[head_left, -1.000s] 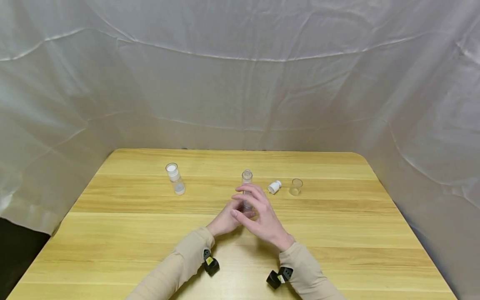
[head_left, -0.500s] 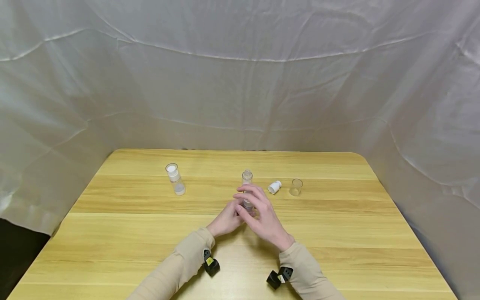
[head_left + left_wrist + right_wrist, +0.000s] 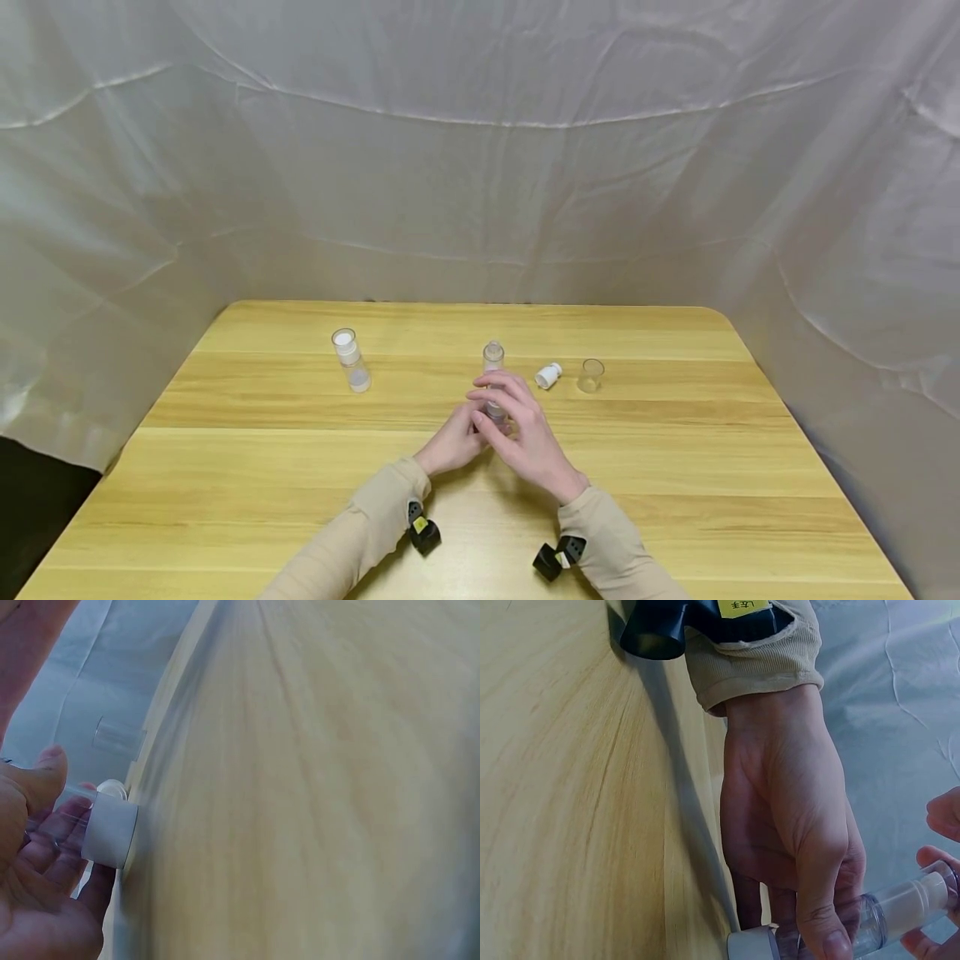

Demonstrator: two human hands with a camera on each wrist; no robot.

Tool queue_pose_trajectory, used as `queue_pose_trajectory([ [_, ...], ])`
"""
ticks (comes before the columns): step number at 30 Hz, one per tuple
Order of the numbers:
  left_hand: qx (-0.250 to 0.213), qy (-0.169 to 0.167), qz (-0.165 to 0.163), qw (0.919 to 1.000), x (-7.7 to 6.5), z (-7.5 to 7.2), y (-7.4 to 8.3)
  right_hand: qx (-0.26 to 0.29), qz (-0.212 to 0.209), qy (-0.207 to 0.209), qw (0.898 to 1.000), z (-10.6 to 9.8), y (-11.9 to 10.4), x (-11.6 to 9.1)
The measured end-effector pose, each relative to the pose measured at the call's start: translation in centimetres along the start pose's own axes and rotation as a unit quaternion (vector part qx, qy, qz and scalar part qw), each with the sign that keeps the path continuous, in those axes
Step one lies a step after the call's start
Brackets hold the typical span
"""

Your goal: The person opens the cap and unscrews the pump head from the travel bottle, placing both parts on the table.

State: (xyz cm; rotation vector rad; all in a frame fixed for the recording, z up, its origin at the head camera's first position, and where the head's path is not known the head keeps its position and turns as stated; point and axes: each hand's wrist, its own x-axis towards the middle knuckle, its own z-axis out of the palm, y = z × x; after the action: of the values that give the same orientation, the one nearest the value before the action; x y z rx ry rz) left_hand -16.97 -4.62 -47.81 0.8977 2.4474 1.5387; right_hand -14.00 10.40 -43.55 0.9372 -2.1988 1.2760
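Note:
In the head view a slim clear bottle (image 3: 492, 358) stands upright at the middle of the table, partly hidden by both hands. My left hand (image 3: 453, 442) grips its lower part. The right wrist view shows the left hand (image 3: 787, 802) with its thumb in front of the bottle (image 3: 907, 907), just above a white base (image 3: 754, 945). My right hand (image 3: 525, 437) has its bent fingers around the upper part; their tips show at the right edge of the right wrist view. In the left wrist view, fingers show through the clear wall above the base (image 3: 111, 831).
To the right lie a small white bottle-shaped piece (image 3: 548, 376) on its side and a clear cup (image 3: 591, 377). At the back left stands a similar clear bottle (image 3: 351, 358) with a white upper part. A pale curtain (image 3: 480, 183) surrounds the wooden table (image 3: 660, 450).
The right thumb has drawn up and closer to the bottle since a second ago, while the left hand has stayed in place. Other things are where they were.

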Motion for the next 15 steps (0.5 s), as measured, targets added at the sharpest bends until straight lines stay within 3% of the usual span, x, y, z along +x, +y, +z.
queue_pose_trajectory([
  [15,-0.006,-0.001,-0.006,1.0,-0.02,0.07,0.12,-0.008,0.001,-0.002,1.0,0.04,0.08,-0.11],
])
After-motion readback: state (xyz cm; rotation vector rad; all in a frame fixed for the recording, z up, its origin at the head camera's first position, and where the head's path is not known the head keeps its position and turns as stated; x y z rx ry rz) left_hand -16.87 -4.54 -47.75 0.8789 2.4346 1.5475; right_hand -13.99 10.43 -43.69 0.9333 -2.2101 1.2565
